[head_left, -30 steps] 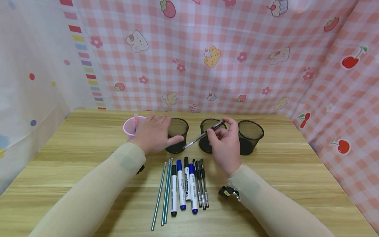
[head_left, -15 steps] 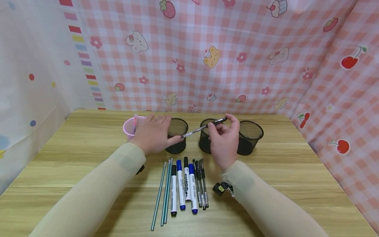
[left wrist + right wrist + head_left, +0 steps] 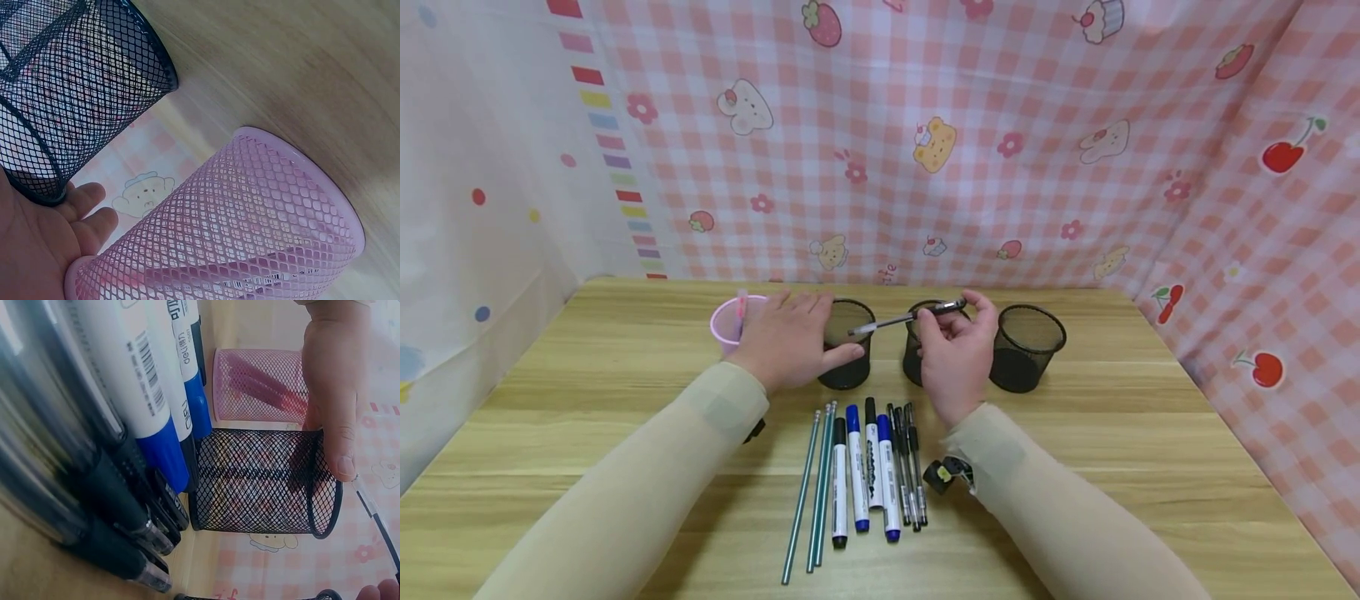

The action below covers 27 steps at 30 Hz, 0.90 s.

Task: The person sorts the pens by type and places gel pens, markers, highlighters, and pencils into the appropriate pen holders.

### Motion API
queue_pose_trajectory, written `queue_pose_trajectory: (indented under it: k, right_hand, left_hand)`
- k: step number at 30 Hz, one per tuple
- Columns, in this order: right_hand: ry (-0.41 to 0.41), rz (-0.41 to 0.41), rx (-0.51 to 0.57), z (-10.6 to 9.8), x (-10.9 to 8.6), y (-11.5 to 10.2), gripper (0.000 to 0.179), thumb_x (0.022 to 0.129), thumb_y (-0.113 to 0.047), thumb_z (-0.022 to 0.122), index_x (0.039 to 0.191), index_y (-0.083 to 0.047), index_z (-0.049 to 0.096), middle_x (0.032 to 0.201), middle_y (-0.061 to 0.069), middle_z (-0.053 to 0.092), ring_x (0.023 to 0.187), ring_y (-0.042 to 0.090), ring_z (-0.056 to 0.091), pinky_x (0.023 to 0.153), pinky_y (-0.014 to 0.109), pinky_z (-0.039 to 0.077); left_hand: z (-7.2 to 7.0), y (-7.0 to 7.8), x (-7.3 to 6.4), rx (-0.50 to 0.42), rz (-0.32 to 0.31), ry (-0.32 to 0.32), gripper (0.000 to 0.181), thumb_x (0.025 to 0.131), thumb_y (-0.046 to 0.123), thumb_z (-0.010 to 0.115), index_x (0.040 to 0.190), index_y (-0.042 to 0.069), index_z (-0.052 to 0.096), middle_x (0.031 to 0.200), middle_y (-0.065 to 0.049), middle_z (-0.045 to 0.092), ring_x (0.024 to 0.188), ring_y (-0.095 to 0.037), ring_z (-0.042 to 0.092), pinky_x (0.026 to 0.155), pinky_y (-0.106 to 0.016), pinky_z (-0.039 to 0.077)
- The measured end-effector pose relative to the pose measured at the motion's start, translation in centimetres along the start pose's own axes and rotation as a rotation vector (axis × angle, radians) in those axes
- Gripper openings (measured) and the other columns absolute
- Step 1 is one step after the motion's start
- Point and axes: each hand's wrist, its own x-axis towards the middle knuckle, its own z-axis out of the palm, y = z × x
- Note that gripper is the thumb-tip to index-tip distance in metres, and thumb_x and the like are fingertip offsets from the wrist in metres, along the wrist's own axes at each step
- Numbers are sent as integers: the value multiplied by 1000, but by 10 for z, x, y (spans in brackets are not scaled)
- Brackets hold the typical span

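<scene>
1. On my feed, the right hand pinches a clear-barrelled gel pen near its black end, between thumb and fingers.
2. I read the pen as tilted and raised off the table, its thin end toward the left edge, by the left thumb. I cannot tell whether that end is over a cup's mouth or in front of it.
3. I see the left hand spread wide, thumb out, its palm at the rims of the pink mesh cup and the black mesh cup beside it.
4. Inside the pink cup I make out slender pinkish items, one rising above the rim.
5. Farther toward the right edge I have two more black cups: one partly behind the right hand, the other just beside that hand. All four cups stand upright in a row near the far edge.
6. Nearer me, mid-table, lie three teal pencils, four whiteboard markers with black or blue caps, and three gel pens, side by side.
7. Beyond the far edge I see pink checked cloth.
</scene>
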Motion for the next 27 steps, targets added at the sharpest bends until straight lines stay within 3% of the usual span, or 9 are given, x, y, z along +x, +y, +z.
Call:
queue_pose_trajectory:
  k: [4, 12, 19, 27]
  right_hand:
    - [-1, 31, -2, 1, -1, 2, 58, 98, -8, 73, 143, -12, 38, 88, 7, 69, 63, 26, 68, 55, 31, 60]
    - [-35, 75, -14, 2, -4, 6, 56, 99, -9, 72, 143, -14, 39, 99, 11, 71, 60, 28, 69, 52, 30, 58]
    - [-65, 81, -45, 4, -8, 6, 49, 101, -10, 69, 141, -15, 42, 104, 15, 72, 58, 17, 67, 56, 38, 61]
    - [-101, 75, -94, 6, -12, 7, 49, 103, -11, 68, 146, -10, 44, 101, 10, 72, 58, 15, 68, 56, 35, 61]
  left_hand:
    - [0, 1, 0, -6, -2, 5, 106, 96, 85, 36, 165, 5, 32, 168, -15, 39, 157, -37, 35, 133, -57, 17]
    - [0, 1, 1, -40, -10, -7, 105, 95, 86, 36, 165, 7, 31, 169, -14, 38, 158, -35, 35, 133, -56, 14]
    - [2, 0, 1, -38, -15, 1, 105, 95, 86, 36, 166, 8, 31, 169, -14, 38, 158, -35, 34, 134, -56, 13]
    - [2, 0, 1, -41, -20, 1, 105, 95, 85, 38, 165, 8, 31, 169, -14, 37, 158, -36, 34, 133, -57, 13]
